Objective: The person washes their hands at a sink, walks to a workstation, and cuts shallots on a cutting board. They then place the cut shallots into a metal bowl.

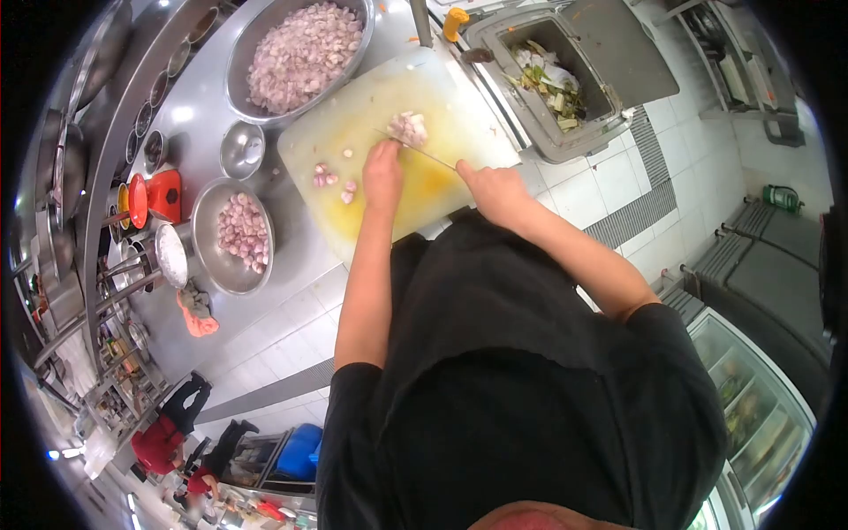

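Observation:
My right hand (488, 190) is closed round the handle of a knife (428, 155), whose blade lies across the yellow-stained cutting board (305, 141). The blade's tip is beside my left hand (385, 170), whose fingers are bent and pressed together at the board; whatever they pinch is hidden. Just beyond the blade sits a pile of cut shallots (408, 129). Several loose shallot pieces (324, 175) rest on the board to the left of my left hand.
A large metal bowl of shallots (305, 57) stands at the board's upper left. A small metal bowl (242, 149) and another bowl of shallots (241, 232) are at left. An open bin of scraps (549, 84) is at upper right. Two people (161, 446) are far off at lower left.

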Demonstrator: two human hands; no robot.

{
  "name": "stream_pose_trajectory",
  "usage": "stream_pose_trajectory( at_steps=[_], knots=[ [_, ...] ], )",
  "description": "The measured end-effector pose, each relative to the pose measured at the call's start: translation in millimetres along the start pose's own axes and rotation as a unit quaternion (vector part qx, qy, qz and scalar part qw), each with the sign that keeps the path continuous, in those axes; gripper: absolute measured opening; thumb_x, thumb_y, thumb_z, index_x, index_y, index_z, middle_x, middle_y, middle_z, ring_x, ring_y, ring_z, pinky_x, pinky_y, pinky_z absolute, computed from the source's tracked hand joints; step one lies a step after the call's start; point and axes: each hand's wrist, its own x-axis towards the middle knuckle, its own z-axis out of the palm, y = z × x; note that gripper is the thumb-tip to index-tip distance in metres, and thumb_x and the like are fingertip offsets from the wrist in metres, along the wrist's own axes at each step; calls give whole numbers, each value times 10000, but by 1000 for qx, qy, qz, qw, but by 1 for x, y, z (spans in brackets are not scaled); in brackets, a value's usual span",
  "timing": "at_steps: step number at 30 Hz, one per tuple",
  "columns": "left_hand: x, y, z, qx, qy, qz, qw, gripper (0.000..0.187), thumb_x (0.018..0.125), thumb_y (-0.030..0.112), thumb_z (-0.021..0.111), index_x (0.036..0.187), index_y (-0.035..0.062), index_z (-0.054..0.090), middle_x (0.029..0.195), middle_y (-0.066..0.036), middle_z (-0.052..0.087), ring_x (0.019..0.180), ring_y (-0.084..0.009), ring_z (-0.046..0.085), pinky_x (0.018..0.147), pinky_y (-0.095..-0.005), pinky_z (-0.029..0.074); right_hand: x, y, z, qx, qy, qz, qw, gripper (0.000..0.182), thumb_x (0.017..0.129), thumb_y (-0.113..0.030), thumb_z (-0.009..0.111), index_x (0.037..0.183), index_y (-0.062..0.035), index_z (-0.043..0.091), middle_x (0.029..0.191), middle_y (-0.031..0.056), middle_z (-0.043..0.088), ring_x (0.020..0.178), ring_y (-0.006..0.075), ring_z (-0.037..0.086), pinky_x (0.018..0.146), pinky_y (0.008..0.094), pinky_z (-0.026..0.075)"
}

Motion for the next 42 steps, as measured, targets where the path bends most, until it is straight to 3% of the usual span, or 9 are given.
stream_pose_trajectory(
  at_steps=[4, 6, 18, 24, 26, 29, 31, 36, 42],
  knots=[
    [-1, -1, 4, -4, -18, -10, 1000, 111, 855, -40, 664, 949, 19, 662, 991, -152, 698, 955, -354, 669, 837, -429, 547, 6, 13, 21, 29, 30, -2, 999, 283, 899, -91, 587, 1171, -67, 515, 730, 114, 700, 670, 319, 729, 573, 444, 567],
    [6, 0, 2, 2, -1, 4, 1000, 115, 854, -43, 664, 948, 24, 661, 986, -147, 697, 951, -350, 669, 832, -427, 547, 3, 2, -2, 16, -22, 7, 1000, 279, 899, -96, 582, 1169, -61, 518, 742, 123, 709, 681, 328, 731, 577, 456, 568],
    [3, -2, 3, -6, 3, 4, 1000, 107, 853, -51, 660, 928, 24, 658, 978, -140, 697, 925, -359, 666, 819, -433, 549, 13, 8, 7, 91, -73, 25, 993, 311, 872, -56, 576, 1177, -51, 516, 859, 190, 723, 815, 383, 733, 694, 494, 577],
    [7, -25, -52, 76, 24, -63, 995, 242, 777, -119, 551, 961, -25, 676, 1000, -202, 683, 960, -408, 650, 850, -460, 531, -7, -8, -6, 134, -99, 7, 986, 323, 874, -30, 544, 1192, -44, 491, 828, 225, 711, 793, 432, 710, 687, 547, 552],
    [5, -34, -53, 109, 18, -89, 990, 247, 767, -128, 546, 954, -35, 678, 982, -213, 678, 947, -419, 647, 845, -463, 528, -5, -8, 7, 132, -105, 24, 985, 374, 860, -20, 554, 1229, -43, 503, 852, 225, 712, 812, 423, 713, 697, 533, 556],
    [2, -21, -47, 66, -35, -115, 991, 110, 876, -42, 614, 941, -22, 701, 975, -213, 695, 925, -400, 668, 819, -433, 536, 1, -4, 11, 124, -92, 38, 987, 409, 845, -16, 571, 1250, -41, 519, 856, 213, 713, 806, 407, 716, 689, 513, 561],
    [-2, 4, -37, -32, -72, -132, 988, 83, 875, -34, 631, 932, -26, 690, 965, -206, 694, 906, -391, 672, 814, -426, 535, -2, -6, 5, 121, -73, 35, 989, 394, 844, -23, 578, 1234, -41, 524, 836, 200, 713, 782, 400, 717, 671, 506, 561],
    [-7, 12, -31, -54, -53, -124, 989, 75, 873, -40, 643, 933, -18, 682, 965, -184, 696, 886, -377, 674, 806, -417, 536, -4, -7, 19, 75, -24, -10, 997, 289, 848, -52, 597, 1127, -39, 522, 747, 152, 708, 682, 367, 716, 606, 469, 566],
    [-9, 10, -30, -56, -36, -112, 991, 72, 856, -32, 647, 912, 0, 680, 937, -176, 681, 910, -394, 651, 810, -452, 521, -2, -11, 8, 60, -64, -10, 996, 302, 870, -65, 596, 1161, -36, 523, 780, 155, 719, 728, 361, 732, 622, 461, 575]
  ],
)
